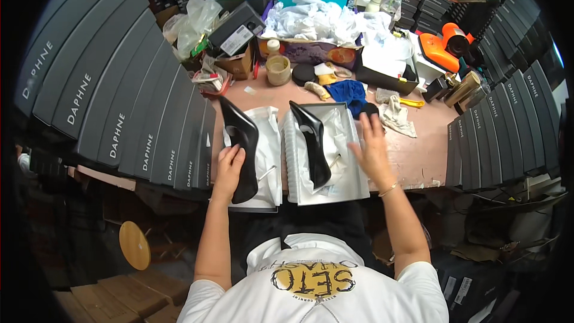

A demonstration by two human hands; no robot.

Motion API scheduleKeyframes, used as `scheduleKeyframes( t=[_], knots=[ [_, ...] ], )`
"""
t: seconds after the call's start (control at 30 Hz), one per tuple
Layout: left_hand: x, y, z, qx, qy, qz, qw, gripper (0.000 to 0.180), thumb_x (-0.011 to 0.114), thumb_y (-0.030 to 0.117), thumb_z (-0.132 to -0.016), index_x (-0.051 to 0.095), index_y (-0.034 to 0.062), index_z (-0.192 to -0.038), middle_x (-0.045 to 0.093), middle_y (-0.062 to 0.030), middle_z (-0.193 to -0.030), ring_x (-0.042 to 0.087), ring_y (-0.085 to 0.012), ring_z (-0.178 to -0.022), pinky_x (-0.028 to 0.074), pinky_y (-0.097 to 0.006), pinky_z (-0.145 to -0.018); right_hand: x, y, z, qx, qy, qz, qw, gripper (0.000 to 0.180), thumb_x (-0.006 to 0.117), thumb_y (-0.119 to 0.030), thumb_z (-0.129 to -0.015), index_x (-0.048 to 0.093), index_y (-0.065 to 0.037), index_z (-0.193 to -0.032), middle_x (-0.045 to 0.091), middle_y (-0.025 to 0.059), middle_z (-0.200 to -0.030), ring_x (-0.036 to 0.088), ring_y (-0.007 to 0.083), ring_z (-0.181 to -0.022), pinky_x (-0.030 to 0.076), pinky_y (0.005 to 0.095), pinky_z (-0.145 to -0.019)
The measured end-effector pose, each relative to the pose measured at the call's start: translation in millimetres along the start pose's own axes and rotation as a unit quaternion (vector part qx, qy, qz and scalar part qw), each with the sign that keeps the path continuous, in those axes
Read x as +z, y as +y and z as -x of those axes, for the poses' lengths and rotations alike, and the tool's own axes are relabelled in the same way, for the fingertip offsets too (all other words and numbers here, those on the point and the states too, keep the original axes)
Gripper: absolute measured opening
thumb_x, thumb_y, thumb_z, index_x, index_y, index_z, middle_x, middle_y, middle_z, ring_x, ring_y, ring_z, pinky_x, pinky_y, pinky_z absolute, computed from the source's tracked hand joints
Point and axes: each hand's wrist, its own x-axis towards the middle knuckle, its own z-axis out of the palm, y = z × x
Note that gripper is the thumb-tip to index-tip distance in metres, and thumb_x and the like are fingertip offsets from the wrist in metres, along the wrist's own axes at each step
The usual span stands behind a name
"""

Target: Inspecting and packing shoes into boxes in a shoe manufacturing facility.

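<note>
My left hand (pixel 228 170) is closed on a black pointed high-heeled shoe (pixel 244 125), gripping it by its left side. Beneath that shoe lies white tissue paper (pixel 269 173) over a dark box part at the table's front edge. A matching black high-heeled shoe (pixel 320 161) lies on its side in an open grey shoebox (pixel 342 106) lined with white paper. My right hand (pixel 374 152) is open beside the box's right edge, fingers spread and holding nothing. Each shoe's thin heel points right.
Dark shoeboxes stand in rows at left (pixel 128 101) and right (pixel 508 122). Behind the work are a jar (pixel 278 70), a blue cloth (pixel 348 93), a yellow-handled brush (pixel 411 103), a white rag (pixel 397 118), a crumpled paper heap (pixel 311 18) and an orange tool (pixel 439 52).
</note>
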Motion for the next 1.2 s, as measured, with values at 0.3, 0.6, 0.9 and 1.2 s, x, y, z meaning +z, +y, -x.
scheduleKeyframes(
  t=[0.3, 0.6, 0.9, 1.2],
  knots=[
    [14.7, 37.4, 6.2, 0.184, 0.053, -0.004, 0.982, 0.055, 0.061, 0.03, -0.093, 0.045, 0.0008, -0.137, 0.046, -0.0218, -0.136, 0.047, -0.0306, -0.125, 0.038, -0.036, -0.103, 97.4, -28.3, 20.9, 0.129, -0.048, -0.303, 0.943, 0.072, 0.052, -0.007, -0.078, 0.027, 0.001, -0.145, 0.055, 0.0313, -0.122, 0.06, 0.0379, -0.105, 0.047, 0.04, -0.091],
    [117.0, 78.0, 50.5, -0.101, -0.079, 0.553, 0.823, 0.057, 0.048, 0.009, -0.097, 0.02, 0.0058, -0.147, 0.044, -0.0144, -0.136, 0.047, -0.023, -0.123, 0.04, -0.038, -0.103, -30.6, -94.3, 40.3, -0.062, -0.196, -0.271, 0.94, 0.094, 0.072, -0.043, -0.08, 0.023, 0.004, -0.146, 0.027, 0.0388, -0.142, 0.03, 0.0486, -0.134, 0.029, 0.0435, -0.111],
    [160.7, 96.2, -55.0, 0.249, -0.266, -0.248, 0.898, 0.035, 0.055, 0.011, -0.091, 0.055, 0.0009, -0.125, 0.065, -0.0136, -0.1, 0.064, -0.0206, -0.087, 0.052, -0.034, -0.077, -64.3, -8.6, 93.0, 0.261, -0.077, -0.601, 0.751, 0.078, 0.074, -0.019, -0.074, 0.038, 0.005, -0.138, 0.056, 0.0104, -0.12, 0.054, 0.0143, -0.11, 0.042, 0.028, -0.098],
    [170.6, 64.6, -88.8, 0.022, -0.326, 0.272, 0.905, 0.017, 0.056, 0.024, -0.096, 0.056, 0.0071, -0.096, 0.061, -0.0005, -0.077, 0.058, -0.0092, -0.059, 0.051, -0.028, -0.052, -43.8, 24.4, 125.4, 0.201, 0.063, -0.906, 0.367, 0.061, 0.062, -0.043, -0.083, 0.051, -0.002, -0.127, 0.061, 0.0136, -0.113, 0.056, 0.0294, -0.106, 0.051, 0.0347, -0.064]
  ],
)
